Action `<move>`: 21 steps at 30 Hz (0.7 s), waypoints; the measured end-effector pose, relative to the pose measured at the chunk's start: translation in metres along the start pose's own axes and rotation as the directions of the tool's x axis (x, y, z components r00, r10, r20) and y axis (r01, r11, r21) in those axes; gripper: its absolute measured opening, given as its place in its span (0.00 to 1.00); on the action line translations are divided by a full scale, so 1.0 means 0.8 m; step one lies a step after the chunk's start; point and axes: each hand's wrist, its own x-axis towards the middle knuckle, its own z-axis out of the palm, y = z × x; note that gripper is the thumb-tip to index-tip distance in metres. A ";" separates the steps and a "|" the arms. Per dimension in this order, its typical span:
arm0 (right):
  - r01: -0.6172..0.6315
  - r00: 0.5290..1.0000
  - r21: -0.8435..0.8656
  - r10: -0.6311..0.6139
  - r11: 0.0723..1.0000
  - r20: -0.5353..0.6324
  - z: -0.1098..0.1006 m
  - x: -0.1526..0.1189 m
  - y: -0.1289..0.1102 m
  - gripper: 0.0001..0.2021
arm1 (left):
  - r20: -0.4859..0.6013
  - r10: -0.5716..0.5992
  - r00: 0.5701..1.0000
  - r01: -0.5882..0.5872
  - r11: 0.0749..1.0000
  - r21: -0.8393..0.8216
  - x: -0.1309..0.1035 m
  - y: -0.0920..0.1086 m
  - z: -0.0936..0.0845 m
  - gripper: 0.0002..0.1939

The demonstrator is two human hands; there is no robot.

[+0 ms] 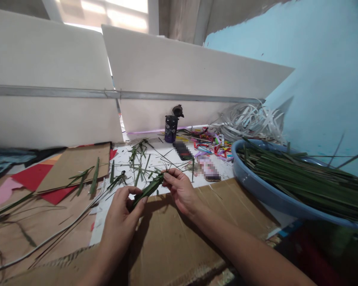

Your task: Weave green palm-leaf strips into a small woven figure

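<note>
A bundle of folded green leaf strips [150, 187] is held between my two hands, above the near cardboard sheet [179, 234]. My left hand [125, 208] grips its lower left end between thumb and fingers. At the upper right end, my right hand [179, 188] pinches the bundle where thin dark ends stick out. How the strips are folded or woven is too small to make out. Just beyond lie loose leaf pieces [139, 153] on the white surface. Another small leaf piece [117, 180] rests left of the bundle.
On the right stands a blue basin [247, 180] full of long green leaf strips [301, 180]. Behind are a dark bottle [170, 129] with its lid up, a phone [183, 151], colourful strips [214, 145] and coiled white strapping [247, 123]. Cardboard [77, 163] and red paper [32, 176] lie left.
</note>
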 end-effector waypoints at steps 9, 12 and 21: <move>-0.001 1.000 0.002 0.001 1.000 -0.007 0.001 0.000 -0.001 0.17 | -0.004 -0.012 1.000 0.012 1.000 -0.020 -0.001 0.004 -0.002 0.15; -0.008 1.000 0.003 0.008 1.000 -0.006 0.001 0.000 -0.002 0.17 | 0.005 -0.033 0.999 0.034 0.999 -0.028 -0.002 0.006 -0.002 0.16; -0.002 1.000 -0.017 0.002 1.000 -0.006 0.002 -0.002 -0.003 0.17 | 0.007 -0.037 0.999 0.038 0.998 -0.047 -0.002 0.006 0.000 0.15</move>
